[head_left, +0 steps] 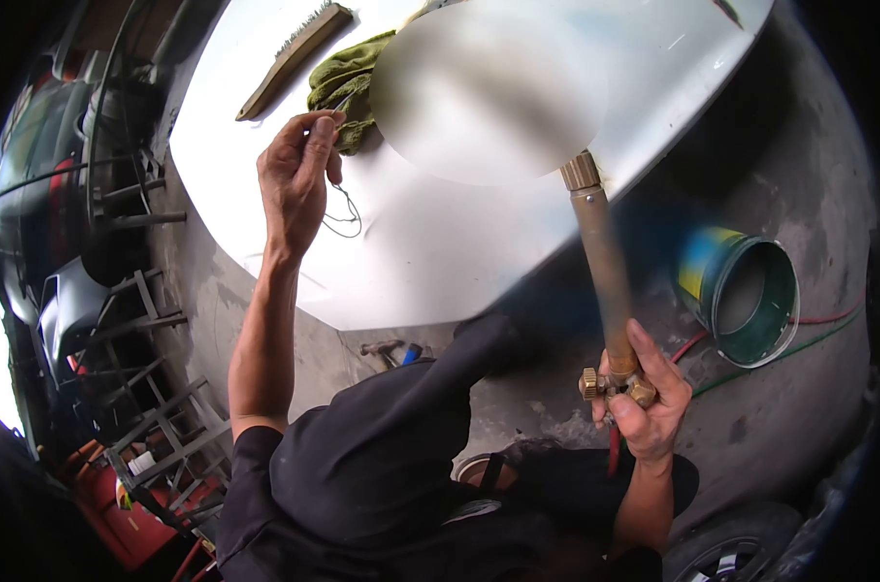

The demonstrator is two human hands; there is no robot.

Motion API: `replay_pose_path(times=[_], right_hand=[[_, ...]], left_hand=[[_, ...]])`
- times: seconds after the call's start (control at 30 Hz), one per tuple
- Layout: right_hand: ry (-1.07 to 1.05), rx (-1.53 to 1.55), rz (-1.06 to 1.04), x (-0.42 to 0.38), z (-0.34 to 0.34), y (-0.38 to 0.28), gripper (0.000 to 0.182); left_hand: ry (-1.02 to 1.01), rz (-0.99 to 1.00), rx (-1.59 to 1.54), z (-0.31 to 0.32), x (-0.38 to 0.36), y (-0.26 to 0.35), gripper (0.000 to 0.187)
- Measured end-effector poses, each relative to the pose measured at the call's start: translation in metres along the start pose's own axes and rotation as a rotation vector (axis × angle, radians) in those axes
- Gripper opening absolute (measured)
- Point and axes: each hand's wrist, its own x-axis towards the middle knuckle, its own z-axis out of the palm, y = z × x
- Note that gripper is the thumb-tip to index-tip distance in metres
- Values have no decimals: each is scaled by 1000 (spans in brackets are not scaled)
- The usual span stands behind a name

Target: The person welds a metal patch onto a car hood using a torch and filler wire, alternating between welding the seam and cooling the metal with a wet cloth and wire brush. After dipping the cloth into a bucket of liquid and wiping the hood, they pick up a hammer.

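My right hand (646, 407) grips a brass gas torch (600, 262) low down, by its valve knobs. The torch points up toward the white panel (411, 262), and its tip end is lost in a round blurred patch. Over the panel's left part, my left hand (299, 175) is closed in a pinch on a thin wire (355, 221), which hangs in a loop below the fingers. Just beyond that hand lies a crumpled green cloth (348, 73). A wire brush with a wooden handle (299, 58) rests on the panel farther up.
On the concrete floor at right, a green bucket (741, 291) lies tipped, with red and green hoses (818, 335) beside it. A hammer (382, 349) lies below the panel. Metal racks (159, 388) stand at left. A tyre (736, 543) is at lower right.
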Motion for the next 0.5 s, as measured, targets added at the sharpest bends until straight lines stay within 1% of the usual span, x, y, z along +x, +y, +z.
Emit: replay_pose_path(times=[0.1,0.27,0.5], right_hand=[[-6,-32,34,3,1,0,75],[26,-24,196,8,8,1,74],[-4,-60,210,16,10,2,73]], left_hand=[[-13,-11,15,0,0,1,34],[-9,-23,-18,0,1,3,34],[-13,-29,0,0,1,0,35]])
